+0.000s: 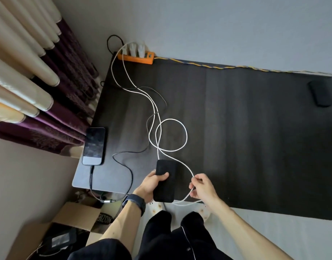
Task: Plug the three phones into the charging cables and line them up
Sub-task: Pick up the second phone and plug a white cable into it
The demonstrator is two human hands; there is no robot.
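Observation:
My left hand (152,184) grips a black phone (165,182) over the dark table's (236,137) near edge. My right hand (202,186) pinches a white charging cable (180,162) just right of that phone; the cable loops below my fingers past the table edge. A second phone (94,146) lies screen-up at the table's left edge with a dark cable (124,162) plugged into its near end. A third phone (321,93) lies at the far right corner, away from any cable. Another white cable runs up to the orange power strip (136,58).
Three white chargers sit in the power strip at the table's back left by the wall. Curtains hang at the left. An open cardboard box (58,231) stands on the floor under the table's left corner. My legs are against the near edge.

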